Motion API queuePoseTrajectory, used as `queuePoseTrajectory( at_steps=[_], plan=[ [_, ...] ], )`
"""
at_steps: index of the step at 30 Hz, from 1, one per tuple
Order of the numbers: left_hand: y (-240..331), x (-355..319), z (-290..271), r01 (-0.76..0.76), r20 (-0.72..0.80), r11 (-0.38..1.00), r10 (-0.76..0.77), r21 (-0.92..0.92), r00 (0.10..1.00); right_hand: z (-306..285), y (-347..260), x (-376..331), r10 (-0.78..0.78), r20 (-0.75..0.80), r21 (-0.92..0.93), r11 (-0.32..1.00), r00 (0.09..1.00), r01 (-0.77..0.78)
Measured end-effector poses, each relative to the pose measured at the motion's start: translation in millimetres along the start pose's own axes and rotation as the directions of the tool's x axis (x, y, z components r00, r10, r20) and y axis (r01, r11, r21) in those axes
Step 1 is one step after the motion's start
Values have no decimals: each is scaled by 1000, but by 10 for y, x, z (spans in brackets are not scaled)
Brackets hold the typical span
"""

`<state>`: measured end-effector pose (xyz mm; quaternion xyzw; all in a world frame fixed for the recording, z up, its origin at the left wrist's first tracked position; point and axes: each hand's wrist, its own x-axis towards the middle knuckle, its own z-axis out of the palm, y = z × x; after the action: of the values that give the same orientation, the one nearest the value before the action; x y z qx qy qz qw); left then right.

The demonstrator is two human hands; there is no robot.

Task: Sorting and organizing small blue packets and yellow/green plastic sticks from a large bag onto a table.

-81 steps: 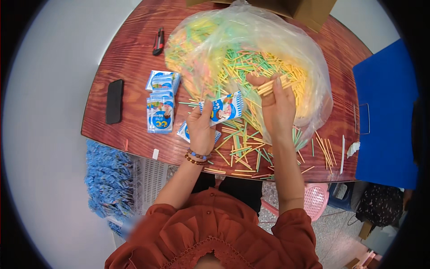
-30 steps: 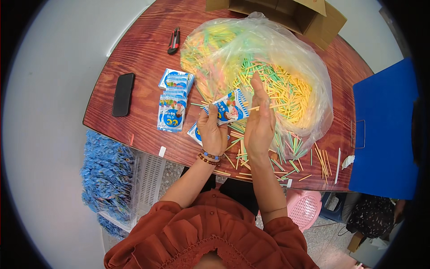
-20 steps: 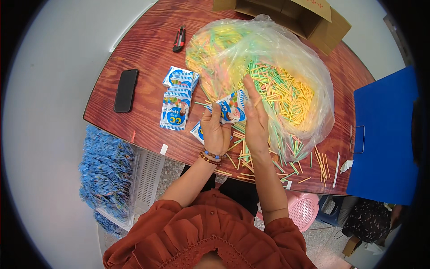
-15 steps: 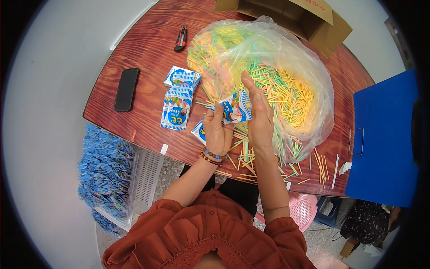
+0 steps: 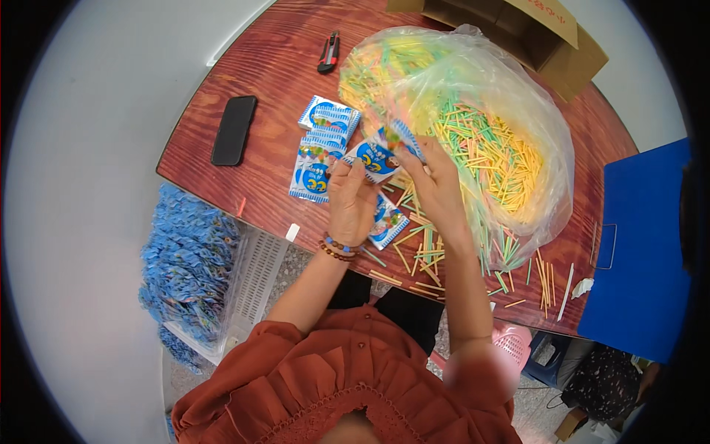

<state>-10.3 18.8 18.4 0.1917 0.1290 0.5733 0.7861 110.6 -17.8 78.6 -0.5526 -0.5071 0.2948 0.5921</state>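
Observation:
Between my hands is a small blue-and-white printed packet (image 5: 376, 160), raised over the table. My left hand (image 5: 352, 206), with beaded bracelets at the wrist, pinches its left end. My right hand (image 5: 438, 181) has its thumb and fingers closed on the right end, which is bent upward. Another such packet (image 5: 390, 222) lies partly under my left hand. Several more packets (image 5: 322, 176) lie overlapping in a stack just left of my hands. Past my right hand spreads a clear plastic bag (image 5: 551, 159) full of thin pastel sticks (image 5: 506, 166).
A black phone (image 5: 234, 131) and a red-and-black box cutter (image 5: 329, 52) lie at the left and back. Loose sticks are scattered near the front edge. A cardboard box (image 5: 518, 33) stands behind, a blue bin (image 5: 640, 251) at right. Blue wrappers (image 5: 188, 251) fill a container below left.
My right hand, flat beside the packet before, has closed on its right end and bent it up. The view has shifted, moving everything slightly right in the picture.

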Motion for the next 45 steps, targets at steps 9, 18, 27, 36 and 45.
queuePoseTrajectory(
  at_steps=[9, 18, 27, 36, 45],
  plan=[
    [769, -387, -682, -108, -66, 469, 340, 877, 938, 715, 629, 212, 193, 319, -90, 981, 928, -173],
    [813, -319, -782, -110, 216, -303, 346, 947, 913, 129, 232, -199, 198, 166, -745, 667, 966, -9],
    [743, -333, -787, -125, 158, -108, 409, 986, 899, 8, 539, -560, 258, 6, -619, 759, 966, -199],
    [589, -243, -270, -450, 494, -236, 184, 861, 850, -105, 540, -530, -125, 13, -631, 768, 992, 105],
    [210, 32, -286, -206, 208, 29, -102, 978, 973, -146, 573, -509, 50, 41, -553, 833, 998, -19]
  ],
)
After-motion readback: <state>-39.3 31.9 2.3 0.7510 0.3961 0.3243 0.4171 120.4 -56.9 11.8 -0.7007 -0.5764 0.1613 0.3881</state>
